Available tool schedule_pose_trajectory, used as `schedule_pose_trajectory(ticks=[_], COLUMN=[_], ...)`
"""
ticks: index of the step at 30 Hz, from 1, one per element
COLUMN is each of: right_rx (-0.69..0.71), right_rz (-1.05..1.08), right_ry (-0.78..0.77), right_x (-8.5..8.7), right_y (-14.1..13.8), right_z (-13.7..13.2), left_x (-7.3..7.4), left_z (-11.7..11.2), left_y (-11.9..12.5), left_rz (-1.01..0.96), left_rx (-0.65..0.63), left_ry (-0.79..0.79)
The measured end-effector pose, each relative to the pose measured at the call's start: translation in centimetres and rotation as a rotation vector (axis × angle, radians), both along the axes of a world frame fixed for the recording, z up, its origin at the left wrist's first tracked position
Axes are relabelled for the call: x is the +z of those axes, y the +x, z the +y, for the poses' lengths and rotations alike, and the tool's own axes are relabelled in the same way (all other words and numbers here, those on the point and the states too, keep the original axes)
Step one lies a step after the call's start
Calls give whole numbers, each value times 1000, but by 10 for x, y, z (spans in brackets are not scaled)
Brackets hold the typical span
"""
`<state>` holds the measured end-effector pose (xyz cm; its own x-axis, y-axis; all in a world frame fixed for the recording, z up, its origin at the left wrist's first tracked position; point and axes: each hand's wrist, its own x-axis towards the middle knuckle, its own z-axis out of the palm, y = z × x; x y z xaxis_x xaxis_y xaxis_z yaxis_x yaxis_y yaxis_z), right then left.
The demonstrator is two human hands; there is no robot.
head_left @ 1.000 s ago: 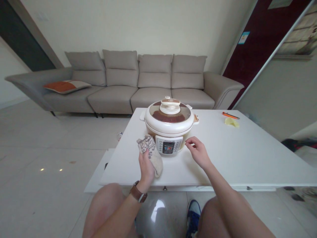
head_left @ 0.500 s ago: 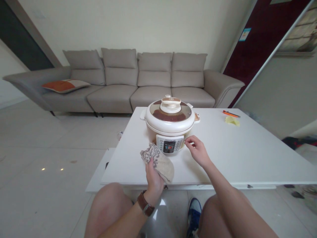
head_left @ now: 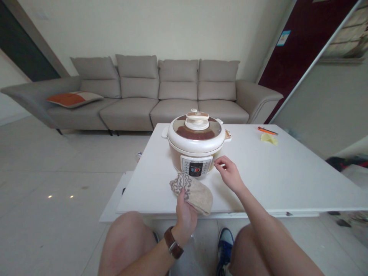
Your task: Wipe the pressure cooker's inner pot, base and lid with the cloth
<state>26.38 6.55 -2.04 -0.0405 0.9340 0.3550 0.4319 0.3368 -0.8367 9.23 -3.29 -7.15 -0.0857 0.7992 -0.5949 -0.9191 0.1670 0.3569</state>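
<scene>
So it was just the one head cam, worn on the person and facing forward and down over their own knees [head_left: 126,238]. The worktop [head_left: 276,178] was right up close, seen from above its near edge, with the cooker [head_left: 197,148] around mid-frame at a downward slant, so both its front and top showed. Left hand [head_left: 185,215] and right hand [head_left: 229,176] sat below centre, close to the lens. Pretty wide shot too: the sofa [head_left: 178,82] stretched across the background, roughly head-on, with the wall [head_left: 161,27] behind it.
</scene>
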Motion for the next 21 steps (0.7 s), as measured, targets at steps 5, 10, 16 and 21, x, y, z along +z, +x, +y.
schedule_pose_trajectory(ticks=[5, 10, 16, 21], right_rx=[-3, -4, -32, -46], right_rz=[7, 0, 15, 20], right_ry=[6, 12, 8, 15], right_x=[1, 2, 4, 5], right_y=[-1, -2, 3, 8], right_z=[-1, 0, 1, -2], left_x=[-5, -19, -15, -9], left_z=[-6, -6, -4, 0], left_y=[17, 32, 27, -2], left_rz=[-62, -79, -76, 48], left_rx=[-84, -131, -129, -95], left_ry=[7, 86, 84, -30])
